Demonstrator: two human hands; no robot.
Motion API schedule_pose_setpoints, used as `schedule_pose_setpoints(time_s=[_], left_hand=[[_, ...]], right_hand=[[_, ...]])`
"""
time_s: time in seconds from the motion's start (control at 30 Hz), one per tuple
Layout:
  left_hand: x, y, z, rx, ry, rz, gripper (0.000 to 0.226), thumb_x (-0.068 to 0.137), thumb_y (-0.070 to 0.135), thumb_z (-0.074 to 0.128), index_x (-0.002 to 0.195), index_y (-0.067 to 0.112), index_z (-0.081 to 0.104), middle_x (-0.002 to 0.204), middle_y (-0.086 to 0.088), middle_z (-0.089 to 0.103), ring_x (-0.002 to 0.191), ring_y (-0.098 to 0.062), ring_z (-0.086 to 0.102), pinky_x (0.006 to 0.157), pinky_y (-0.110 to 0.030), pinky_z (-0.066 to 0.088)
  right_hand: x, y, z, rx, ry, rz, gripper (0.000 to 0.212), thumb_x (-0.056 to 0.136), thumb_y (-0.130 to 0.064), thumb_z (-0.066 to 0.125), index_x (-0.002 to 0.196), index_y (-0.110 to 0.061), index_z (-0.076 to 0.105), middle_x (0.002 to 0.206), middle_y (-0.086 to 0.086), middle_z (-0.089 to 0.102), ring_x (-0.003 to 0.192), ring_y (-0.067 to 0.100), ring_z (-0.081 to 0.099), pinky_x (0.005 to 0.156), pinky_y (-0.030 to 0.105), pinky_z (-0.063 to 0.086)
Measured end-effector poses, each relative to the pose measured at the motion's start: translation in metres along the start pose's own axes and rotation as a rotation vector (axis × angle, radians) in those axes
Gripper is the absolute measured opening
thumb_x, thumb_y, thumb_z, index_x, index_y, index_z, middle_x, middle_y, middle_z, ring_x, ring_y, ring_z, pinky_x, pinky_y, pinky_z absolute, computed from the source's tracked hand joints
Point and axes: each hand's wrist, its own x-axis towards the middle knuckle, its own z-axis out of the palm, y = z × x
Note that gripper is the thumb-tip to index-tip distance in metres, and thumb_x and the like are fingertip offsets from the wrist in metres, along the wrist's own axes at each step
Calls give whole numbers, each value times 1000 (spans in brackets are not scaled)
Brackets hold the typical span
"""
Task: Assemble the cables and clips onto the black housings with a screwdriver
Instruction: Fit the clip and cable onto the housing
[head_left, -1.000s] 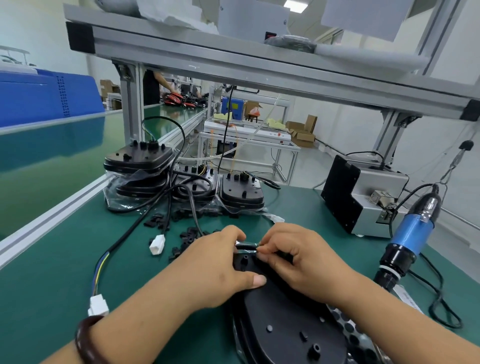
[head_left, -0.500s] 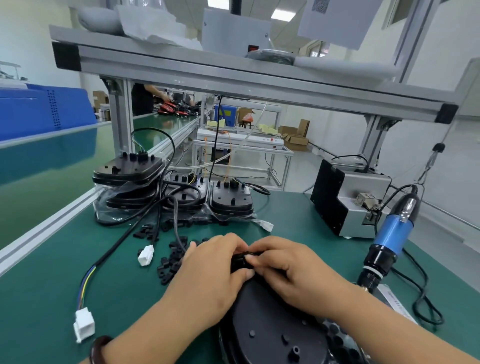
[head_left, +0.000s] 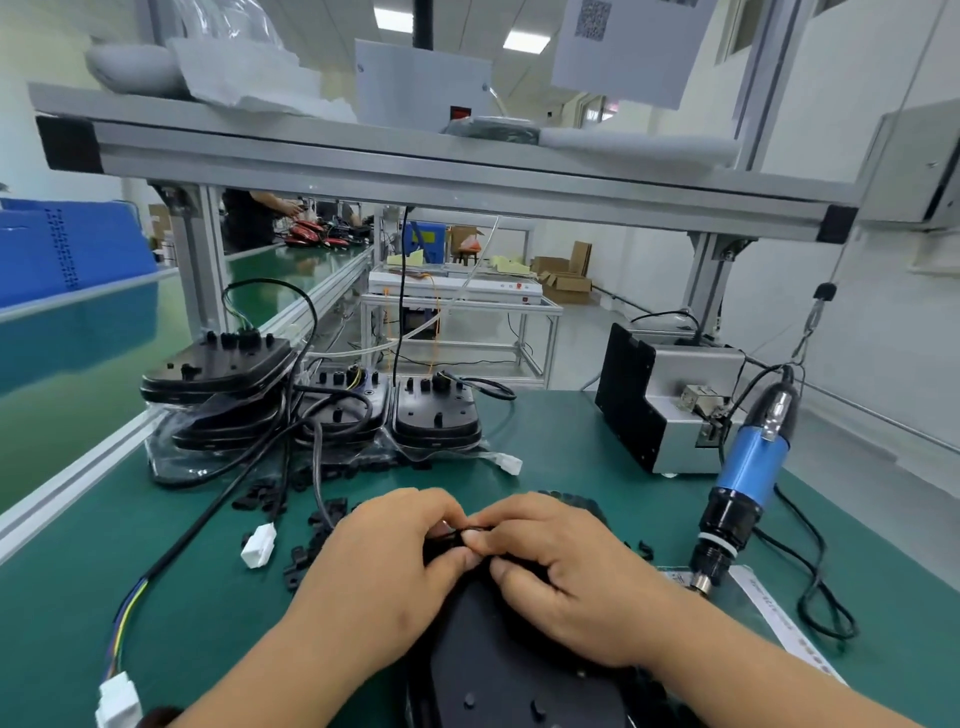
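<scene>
Several cabled black plastic housings (head_left: 431, 415) look done at centre-left; your left hand (head_left: 384, 566) and right hand (head_left: 561, 577) pinch a small black part (head_left: 470, 531) on the lower-centre flat black housing (head_left: 498, 670), blue electric screwdriver (head_left: 748, 467) at right untouched

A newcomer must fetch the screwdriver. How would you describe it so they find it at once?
Start at the grey and black box on the right of the green bench. Nearer than it, to the right of the right hand, the screwdriver points tip down. It is the only tool with a blue body and a black nose.
</scene>
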Motion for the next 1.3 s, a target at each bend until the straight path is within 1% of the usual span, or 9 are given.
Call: schedule_pose_setpoints(time_s=[0.27, 0.6, 0.73, 0.83, 0.93, 1.0, 1.03, 1.17, 1.3], left_hand=[[-3, 0, 1, 19, 24, 13, 21, 78, 50, 66, 96, 41, 67, 83, 21, 60, 87, 1, 56, 78, -21, 45], [0, -2, 2, -123, 13, -103, 12, 69, 42, 77, 77, 38, 68, 75, 19, 62, 78, 4, 57, 70, -18, 47], [5, -2, 1, -202, -26, -148, 12, 67, 36, 80, 70, 36, 69, 73, 19, 65, 77, 6, 59, 69, -17, 47], [7, -2, 1, -232, -40, -179, 13, 66, 37, 83, 69, 34, 70, 71, 18, 67, 72, 2, 61, 69, -20, 49], [7, -4, 1, -225, -40, -174, 16, 65, 42, 83, 65, 36, 68, 74, 29, 65, 73, 6, 59, 65, -13, 44], [7, -4, 0, -207, -49, -159, 16, 65, 43, 83, 64, 38, 68, 76, 35, 62, 76, 8, 58, 63, -12, 42], [7, -4, 0, -205, -58, -159, 15, 64, 43, 83, 63, 39, 68, 75, 34, 63, 74, 8, 59, 63, -13, 43], [9, -3, -2, -207, -84, -173, 17, 61, 40, 86, 60, 40, 69, 72, 32, 65, 73, 10, 60, 60, -10, 39], [8, -1, -4, -208, -83, -173, 17, 61, 40, 86, 61, 39, 69, 73, 33, 64, 73, 10, 60, 59, -9, 39]], right_hand=[[-3, 0, 3, 44, 21, 15, 32, 93, -34, 46, 114, -25, 69, 116, -19, 56, 106, -1, 54, 93, 23, 45], [-4, 8, 7, 28, 39, 0, 31, 94, -42, 44, 115, -32, 64, 113, -24, 48, 101, 3, 56, 86, 31, 49], [-3, 2, 1, -2, -12, 2, 40, 93, -51, 42, 122, -33, 63, 120, -23, 47, 109, 1, 53, 93, 31, 47], [-7, -3, -21, -26, 22, 6, 49, 88, -63, 44, 129, -40, 58, 136, -29, 42, 124, -11, 41, 105, 17, 38], [-21, 1, -65, 122, 583, 233, 33, 85, -61, 53, 115, -50, 61, 118, -31, 58, 110, -14, 52, 88, 5, 45], [-35, 20, -92, 344, 1086, 469, 24, 88, -47, 62, 109, -35, 68, 103, -23, 67, 96, -6, 61, 74, 1, 43], [-42, 33, -100, 448, 1204, 606, 30, 89, -42, 64, 115, -29, 65, 110, -19, 65, 102, 0, 60, 79, 2, 40], [-57, 67, -107, 880, 1109, 1101, 68, 90, -41, 63, 143, -10, 36, 151, 10, 36, 134, 23, 39, 111, 41, 28], [-55, 83, -105, 1318, 860, 1206, 65, 87, -53, 59, 120, 1, 47, 119, 24, 58, 105, 35, 61, 82, 51, 51]])
